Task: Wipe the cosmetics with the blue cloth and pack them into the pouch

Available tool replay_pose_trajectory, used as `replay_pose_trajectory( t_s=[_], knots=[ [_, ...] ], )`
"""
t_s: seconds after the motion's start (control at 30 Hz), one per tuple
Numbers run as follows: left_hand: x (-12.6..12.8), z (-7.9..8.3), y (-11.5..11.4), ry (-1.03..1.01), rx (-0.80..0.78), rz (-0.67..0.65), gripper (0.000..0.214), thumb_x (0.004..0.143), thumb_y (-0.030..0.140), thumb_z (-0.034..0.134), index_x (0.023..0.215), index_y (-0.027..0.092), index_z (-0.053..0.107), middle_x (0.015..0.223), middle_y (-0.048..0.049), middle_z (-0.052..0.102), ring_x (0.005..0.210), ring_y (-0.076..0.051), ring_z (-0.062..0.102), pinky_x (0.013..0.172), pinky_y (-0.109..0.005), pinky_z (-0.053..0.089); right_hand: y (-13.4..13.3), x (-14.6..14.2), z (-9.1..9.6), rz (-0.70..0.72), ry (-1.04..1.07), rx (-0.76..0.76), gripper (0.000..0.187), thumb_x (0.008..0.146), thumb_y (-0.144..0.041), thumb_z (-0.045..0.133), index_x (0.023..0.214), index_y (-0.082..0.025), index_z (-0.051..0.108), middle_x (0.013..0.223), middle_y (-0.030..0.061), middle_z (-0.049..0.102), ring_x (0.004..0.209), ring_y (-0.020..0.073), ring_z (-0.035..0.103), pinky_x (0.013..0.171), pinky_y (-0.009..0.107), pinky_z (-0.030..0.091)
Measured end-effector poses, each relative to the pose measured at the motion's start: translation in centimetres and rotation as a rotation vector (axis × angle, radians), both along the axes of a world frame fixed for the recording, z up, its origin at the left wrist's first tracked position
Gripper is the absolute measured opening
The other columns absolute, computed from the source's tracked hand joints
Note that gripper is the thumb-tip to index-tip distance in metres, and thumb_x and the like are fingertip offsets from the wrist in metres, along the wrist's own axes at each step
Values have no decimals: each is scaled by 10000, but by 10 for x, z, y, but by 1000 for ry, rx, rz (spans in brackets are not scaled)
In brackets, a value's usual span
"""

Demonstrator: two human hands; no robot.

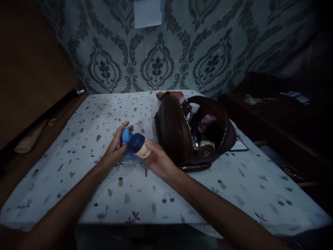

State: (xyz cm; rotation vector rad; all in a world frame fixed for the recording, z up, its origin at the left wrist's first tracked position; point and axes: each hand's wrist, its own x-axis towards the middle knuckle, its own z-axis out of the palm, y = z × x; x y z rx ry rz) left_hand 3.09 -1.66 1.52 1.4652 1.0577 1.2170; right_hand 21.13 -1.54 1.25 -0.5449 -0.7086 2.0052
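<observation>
My right hand (161,160) is closed around a small cream jar with a dark blue lid (140,146), tilted with its lid toward my left hand. A bright blue cloth (126,136) is held in my left hand (116,147), its fingers curled about it right beside the lid. Part of the cloth hangs behind the jar. To the right of both hands stands a dark brown zippered bag (173,130), its top gaping. Inside it lie several toiletries, among them a purple-capped container (207,121) and a white-capped one (194,107).
A white table cover (104,187) with small printed figures lies under everything. Behind the bag is an orange-brown item (177,94); a flat, dark-edged object (240,144) pokes out at its right. Wooden furniture (31,76) borders the left, patterned wall the back.
</observation>
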Motion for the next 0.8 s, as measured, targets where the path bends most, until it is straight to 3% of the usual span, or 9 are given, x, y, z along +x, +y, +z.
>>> replay_pose_trajectory(
  t_s=[0.13, 0.2, 0.33, 0.43, 0.53, 0.67, 0.73, 0.8],
  knots=[
    [-7, 4, 5, -46, -133, 23, 915, 760, 338, 778, 1544, 278, 309, 1504, -134, 498, 1338, -328, 538, 1069, -449, 488, 3, -1, 2, -124, -5, -10, 352, 685, -397, 838, 958, -218, 706, 1082, 31, 744, 1039, 219, 671, 918, 346, 568],
    [-13, 6, 8, -61, -241, 48, 919, 694, 316, 825, 1500, 249, 388, 1366, -115, 600, 1199, -303, 625, 954, -396, 554, 6, -1, 2, -187, 2, -3, 342, 687, -405, 832, 945, -223, 700, 1108, 32, 738, 1096, 230, 660, 949, 357, 559],
    [-20, 11, 11, -50, -451, -29, 583, 625, 342, 890, 1134, 160, 671, 976, -69, 726, 848, -221, 696, 739, -309, 574, 8, 0, 1, -276, -13, -1, 294, 716, -384, 806, 932, -232, 677, 1105, 29, 723, 1101, 216, 651, 980, 345, 538],
    [-21, 16, 9, -72, -516, -49, 433, 657, 414, 885, 952, 148, 712, 828, -59, 732, 708, -193, 679, 653, -291, 558, 8, -1, -1, -301, -36, 38, 283, 721, -375, 800, 916, -233, 652, 1062, 23, 710, 1050, 199, 649, 981, 333, 528],
    [-16, 17, 8, -215, -488, 114, 395, 671, 451, 870, 883, 167, 695, 769, -25, 713, 673, -177, 668, 649, -290, 564, 8, -3, -4, -307, -67, 87, 306, 727, -394, 792, 941, -236, 642, 1030, 14, 699, 1033, 192, 646, 973, 327, 520],
    [-6, 12, 8, -419, -316, 335, 376, 701, 494, 823, 855, 199, 649, 727, 16, 666, 700, -164, 658, 734, -297, 569, 7, -5, -7, -290, -116, 77, 332, 696, -398, 837, 896, -227, 634, 929, -9, 682, 941, 156, 647, 897, 279, 522],
    [0, 10, 6, -372, -208, 277, 421, 739, 567, 774, 912, 203, 651, 787, -1, 680, 791, -197, 672, 809, -338, 564, 5, -5, -8, -249, -137, 70, 349, 692, -420, 848, 874, -216, 632, 922, -5, 678, 901, 147, 646, 845, 267, 536],
    [4, 8, 1, -151, -65, 126, 469, 766, 602, 744, 982, 195, 662, 895, -36, 696, 888, -234, 662, 865, -374, 543, 3, -6, -9, -163, -161, 57, 371, 720, -476, 827, 887, -207, 635, 880, 1, 678, 810, 142, 650, 739, 264, 555]
  ],
)
